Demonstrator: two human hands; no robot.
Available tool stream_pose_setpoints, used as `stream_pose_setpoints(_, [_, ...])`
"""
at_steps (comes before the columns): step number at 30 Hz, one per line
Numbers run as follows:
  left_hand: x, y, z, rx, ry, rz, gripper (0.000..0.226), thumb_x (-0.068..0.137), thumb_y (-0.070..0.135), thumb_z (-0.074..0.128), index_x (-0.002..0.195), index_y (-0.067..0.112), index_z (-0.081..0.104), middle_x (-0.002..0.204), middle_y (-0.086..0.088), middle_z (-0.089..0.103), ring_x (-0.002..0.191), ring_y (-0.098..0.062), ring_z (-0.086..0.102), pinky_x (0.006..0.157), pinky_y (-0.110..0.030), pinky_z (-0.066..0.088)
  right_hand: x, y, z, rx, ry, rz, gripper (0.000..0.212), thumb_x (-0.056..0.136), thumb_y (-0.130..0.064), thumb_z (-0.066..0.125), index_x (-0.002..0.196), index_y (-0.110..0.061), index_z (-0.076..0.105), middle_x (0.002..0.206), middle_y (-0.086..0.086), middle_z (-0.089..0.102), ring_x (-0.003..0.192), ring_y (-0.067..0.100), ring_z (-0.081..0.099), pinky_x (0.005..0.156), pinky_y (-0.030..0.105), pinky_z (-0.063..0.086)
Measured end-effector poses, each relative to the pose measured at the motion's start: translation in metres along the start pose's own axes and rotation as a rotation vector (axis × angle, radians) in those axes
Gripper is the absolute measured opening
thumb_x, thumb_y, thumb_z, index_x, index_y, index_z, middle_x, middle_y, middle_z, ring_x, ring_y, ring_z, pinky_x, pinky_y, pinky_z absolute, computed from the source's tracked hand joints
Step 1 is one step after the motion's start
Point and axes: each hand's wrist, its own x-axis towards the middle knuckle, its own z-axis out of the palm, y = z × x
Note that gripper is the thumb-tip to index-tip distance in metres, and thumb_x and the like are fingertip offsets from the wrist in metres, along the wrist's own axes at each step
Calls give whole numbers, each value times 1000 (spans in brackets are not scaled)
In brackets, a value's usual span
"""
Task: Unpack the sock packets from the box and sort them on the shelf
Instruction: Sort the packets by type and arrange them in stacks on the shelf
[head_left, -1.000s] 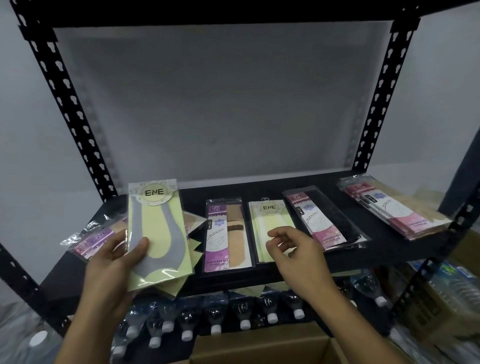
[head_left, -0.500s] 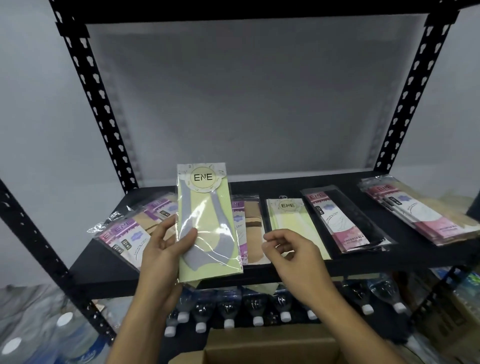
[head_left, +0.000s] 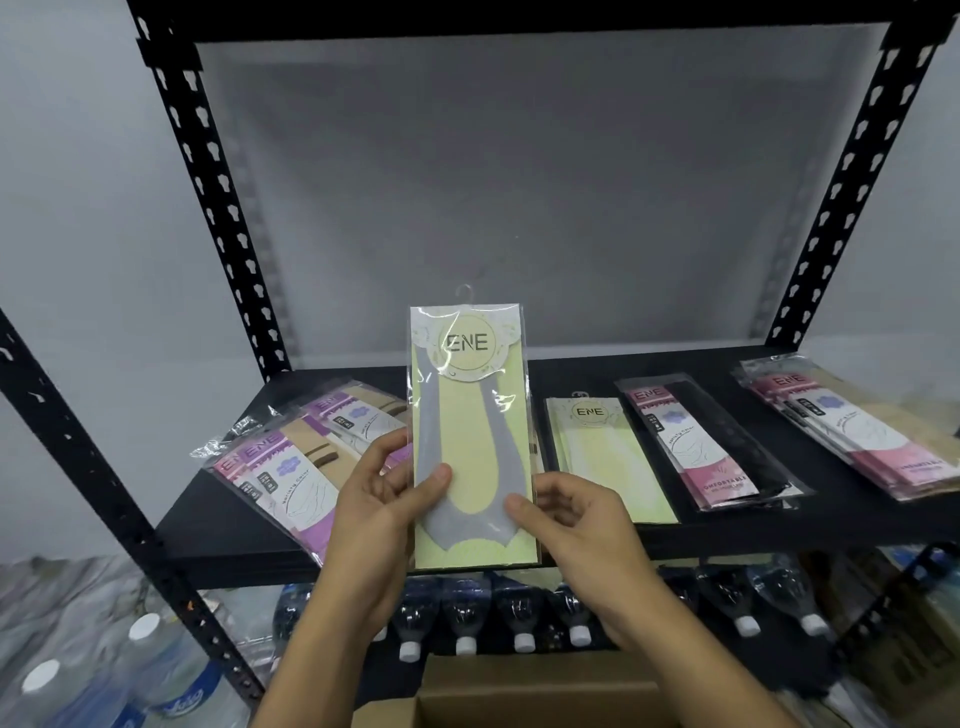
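A black metal shelf (head_left: 519, 374) stands against a grey wall, with sorted sock packets lying in rows across it. At far left lie the purple-labelled packets (head_left: 291, 467). The left hand (head_left: 379, 499) pinches the yellow ENE packet (head_left: 472, 441) upright at its lower left edge, thumb in front and fingers (head_left: 382, 452) behind. The right hand (head_left: 582, 525) pinches the opposite lower edge. Further right lie a matching yellow packet (head_left: 608, 457), the pink-and-black packet (head_left: 701, 441) and a pink stack (head_left: 857, 431). The slick film could slip from so light a hold, dropping into the cardboard box (head_left: 545, 696) below.
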Motion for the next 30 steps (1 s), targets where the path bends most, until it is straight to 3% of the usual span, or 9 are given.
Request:
stream_pose_setpoints(3, [1,-1,0,57,-12,13,47,82,-6,65,125,5,51,109,-14,75,101,-32,71,79,-34,61,1,2,-4,10,-3,11,4,86,-14,69,85,-17,71,76,-10,72,77,7,64,75,19,50])
stream_pose_setpoints(7, [1,-2,0,130,-4,32,47,77,9,72,122,12,60,104,-10,75,98,-29,71,75,-33,60,3,4,-8,37,57,-3,9,85,-11,69,82,-19,70,77,-9,73,76,5,64,72,16,50])
stream_pose_setpoints(12, [1,0,-1,184,31,56,45,75,22,71,119,18,65,104,-13,74,86,-26,70,74,-36,58,12,-1,-29,-18,175,-7,7,86,-11,69,84,-18,70,86,2,74,86,16,67,80,24,52])
stream_pose_setpoints(15, [2,1,-5,189,65,57,42,74,23,71,116,18,66,104,-13,74,84,-24,68,75,-38,57,23,-7,-55,-94,283,7,9,88,-13,67,84,-21,68,86,-3,73,82,9,67,74,21,50])
stream_pose_setpoints(18, [4,0,-8,191,90,55,42,73,24,72,114,18,67,105,-13,74,85,-26,69,75,-40,55,36,-3,-79,-249,391,34,13,89,-15,66,102,-13,68,92,1,69,80,7,62,68,23,46])
stream_pose_setpoints(21, [5,0,-9,203,116,50,44,70,27,74,113,19,67,104,-13,74,88,-29,70,75,-40,55,50,7,-94,-412,433,85,22,90,-15,65,106,-1,67,87,5,67,78,17,61,72,27,42])
stream_pose_setpoints(24, [5,0,-11,212,128,50,45,70,28,75,112,19,67,103,-12,74,89,-29,70,76,-40,56,58,19,-101,-511,455,139,27,89,-16,66,111,0,67,85,6,65,83,21,60,74,26,40])
stream_pose_setpoints(28, [8,0,-14,211,143,60,39,76,22,74,113,14,66,103,-18,72,85,-27,69,78,-42,57,62,26,-104,-603,455,177,24,89,-15,65,108,-1,68,86,10,67,82,21,58,72,23,38])
stream_pose_setpoints(30, [9,1,-15,204,150,65,31,83,14,71,114,12,65,104,-20,70,84,-27,68,81,-44,58,62,27,-105,-700,456,171,17,89,-15,65,97,-1,71,81,12,69,75,22,57,69,22,37])
